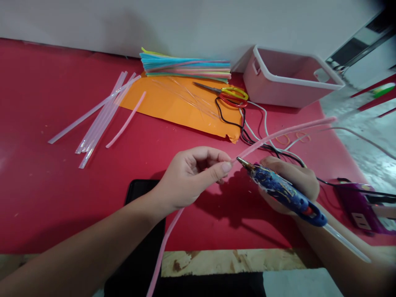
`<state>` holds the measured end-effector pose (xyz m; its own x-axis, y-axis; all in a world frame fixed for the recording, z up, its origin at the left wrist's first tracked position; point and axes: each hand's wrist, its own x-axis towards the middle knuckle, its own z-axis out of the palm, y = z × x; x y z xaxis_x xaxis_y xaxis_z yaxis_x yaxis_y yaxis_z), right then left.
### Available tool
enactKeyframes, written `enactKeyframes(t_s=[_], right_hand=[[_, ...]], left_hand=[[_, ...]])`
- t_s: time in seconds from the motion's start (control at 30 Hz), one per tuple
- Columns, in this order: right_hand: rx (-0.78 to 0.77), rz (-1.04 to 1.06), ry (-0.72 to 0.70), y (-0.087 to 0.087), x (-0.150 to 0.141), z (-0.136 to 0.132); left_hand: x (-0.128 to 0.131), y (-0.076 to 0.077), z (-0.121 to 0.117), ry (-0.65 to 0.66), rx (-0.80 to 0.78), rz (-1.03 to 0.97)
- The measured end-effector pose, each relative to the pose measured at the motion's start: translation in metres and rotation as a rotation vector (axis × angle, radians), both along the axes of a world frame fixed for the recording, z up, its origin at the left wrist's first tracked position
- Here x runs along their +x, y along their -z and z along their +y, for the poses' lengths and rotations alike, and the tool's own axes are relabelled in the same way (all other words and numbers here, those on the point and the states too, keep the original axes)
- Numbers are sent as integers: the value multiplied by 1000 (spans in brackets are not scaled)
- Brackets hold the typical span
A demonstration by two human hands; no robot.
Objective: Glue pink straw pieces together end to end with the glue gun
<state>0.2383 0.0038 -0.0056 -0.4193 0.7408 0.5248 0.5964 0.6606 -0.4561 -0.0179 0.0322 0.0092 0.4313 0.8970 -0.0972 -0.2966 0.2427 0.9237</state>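
My left hand (198, 173) pinches a long pink pipe cleaner (278, 133) between thumb and fingers. One end reaches up to the right; the other hangs down below my wrist. My right hand (287, 181) is wrapped round a blue hot glue gun (278, 189), its body smeared with dried glue and a clear glue stick (346, 243) poking out of the back. The metal nozzle is at the pipe cleaner, just right of my left fingertips; whether it touches is too small to tell.
Clear glue sticks (100, 119) and a short pink piece (126, 119) lie left. Behind are an orange envelope (176, 105), colored pipe cleaners (185, 66), scissors (232, 93) and a pink bin (278, 86). Cables run right to a purple power strip (359, 206). A black phone-like slab (142, 235) sits near the edge.
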Motion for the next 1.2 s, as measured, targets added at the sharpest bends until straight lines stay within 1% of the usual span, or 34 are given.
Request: enactKeyframes(t_s=[0.17,0.33,0.47,0.73,0.87,1.07,1.2], right_hand=[[-5,-64,45,-1,0,-2],[7,-37,26,0,1,-1],[17,-33,-8,1,1,0],[-6,-31,42,0,-1,-2],[-23,-18,17,1,1,-2],[-8,-21,10,-1,1,-1],[21,-16,33,-1,-1,-2]], left_hand=[[0,6,1,30,46,-53],[-1,8,1,52,42,-65],[-1,7,0,54,27,-57],[1,3,1,22,-10,-53],[0,4,2,29,-24,-62],[0,6,2,58,-61,-57],[3,3,3,37,-106,-92]])
